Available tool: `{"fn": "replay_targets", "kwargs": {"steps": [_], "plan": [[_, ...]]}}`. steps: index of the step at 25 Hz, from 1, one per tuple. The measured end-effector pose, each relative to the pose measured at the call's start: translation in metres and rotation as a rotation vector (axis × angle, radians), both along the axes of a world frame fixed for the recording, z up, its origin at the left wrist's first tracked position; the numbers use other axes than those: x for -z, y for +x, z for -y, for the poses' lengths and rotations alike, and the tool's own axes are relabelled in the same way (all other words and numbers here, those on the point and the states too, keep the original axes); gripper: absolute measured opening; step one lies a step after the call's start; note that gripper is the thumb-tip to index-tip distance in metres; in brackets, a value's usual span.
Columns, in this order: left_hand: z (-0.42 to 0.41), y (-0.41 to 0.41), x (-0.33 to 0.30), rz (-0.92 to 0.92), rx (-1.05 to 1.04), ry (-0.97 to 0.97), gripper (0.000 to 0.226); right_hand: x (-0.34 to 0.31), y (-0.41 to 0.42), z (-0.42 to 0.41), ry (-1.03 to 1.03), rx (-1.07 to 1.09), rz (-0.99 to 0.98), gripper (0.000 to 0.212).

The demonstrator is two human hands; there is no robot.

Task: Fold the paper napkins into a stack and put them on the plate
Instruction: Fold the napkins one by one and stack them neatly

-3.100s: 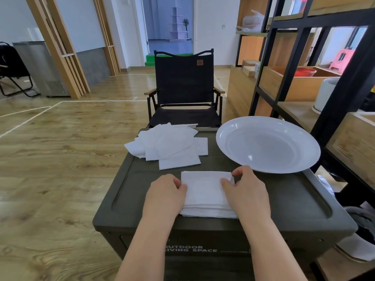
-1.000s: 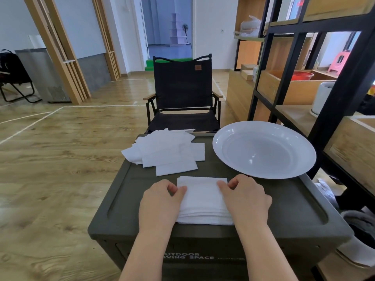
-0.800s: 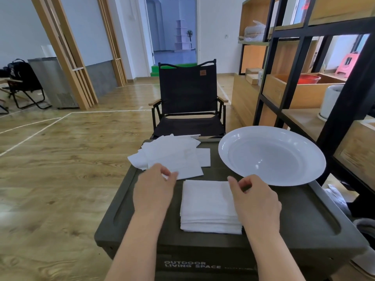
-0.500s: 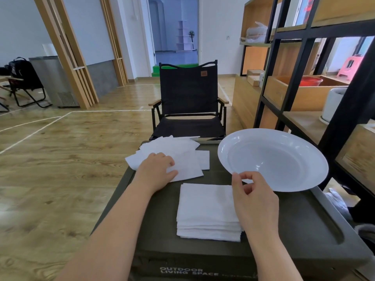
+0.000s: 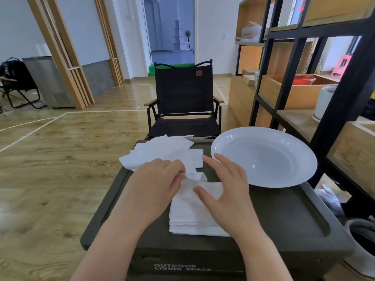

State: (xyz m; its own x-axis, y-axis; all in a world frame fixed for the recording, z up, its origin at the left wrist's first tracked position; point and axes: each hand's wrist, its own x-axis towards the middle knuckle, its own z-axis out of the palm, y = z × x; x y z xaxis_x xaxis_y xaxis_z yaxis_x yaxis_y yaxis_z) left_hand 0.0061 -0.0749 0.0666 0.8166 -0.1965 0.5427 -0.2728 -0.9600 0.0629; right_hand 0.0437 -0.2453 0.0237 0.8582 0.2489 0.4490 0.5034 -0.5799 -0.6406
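A stack of folded white napkins (image 5: 190,216) lies on the dark green box lid (image 5: 284,211) in front of me. Behind it spreads a loose pile of unfolded napkins (image 5: 164,153). My left hand (image 5: 156,183) pinches one napkin (image 5: 192,176) from that pile and holds it over the stack's far edge. My right hand (image 5: 225,185) hovers over the stack's right side, fingers spread, holding nothing. The empty white plate (image 5: 263,157) sits at the back right of the lid, just right of my right hand.
A black folding chair (image 5: 182,100) stands right behind the box. A black metal shelf unit (image 5: 332,94) with wooden crates rises close on the right. Wooden floor extends to the left. A white bin (image 5: 363,246) stands on the floor, low right.
My left hand left the stack, reached to the loose pile and drew one napkin back toward the stack. My right hand lifted off the stack's edge and opened its fingers.
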Motion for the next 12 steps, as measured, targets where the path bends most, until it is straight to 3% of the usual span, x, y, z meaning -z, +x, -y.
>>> {"fn": "replay_targets", "kwargs": {"steps": [2, 3, 5, 7, 10, 12], "plan": [[0.007, -0.019, -0.013, -0.005, 0.073, -0.052, 0.008, -0.002, -0.004, -0.004, 0.109, -0.028, 0.093, 0.032], [0.011, -0.025, -0.019, -0.052, 0.053, -0.173, 0.015, -0.005, -0.005, -0.004, 0.235, -0.035, 0.07, 0.019], [0.019, -0.028, -0.021, -0.097, 0.0, -0.594, 0.04, -0.013, -0.007, -0.001, 0.508, -0.059, -0.09, 0.01], [0.023, -0.025, -0.012, -0.168, -0.048, -0.941, 0.055, -0.018, -0.006, 0.006, 0.656, -0.07, -0.25, 0.012], [0.029, -0.015, 0.005, -0.297, -0.041, -1.236, 0.012, -0.017, -0.004, 0.014, 0.634, -0.062, -0.442, 0.006], [0.028, -0.01, 0.01, -0.261, -0.118, -1.302, 0.017, -0.015, -0.002, 0.017, 0.569, -0.02, -0.477, 0.008]]}}
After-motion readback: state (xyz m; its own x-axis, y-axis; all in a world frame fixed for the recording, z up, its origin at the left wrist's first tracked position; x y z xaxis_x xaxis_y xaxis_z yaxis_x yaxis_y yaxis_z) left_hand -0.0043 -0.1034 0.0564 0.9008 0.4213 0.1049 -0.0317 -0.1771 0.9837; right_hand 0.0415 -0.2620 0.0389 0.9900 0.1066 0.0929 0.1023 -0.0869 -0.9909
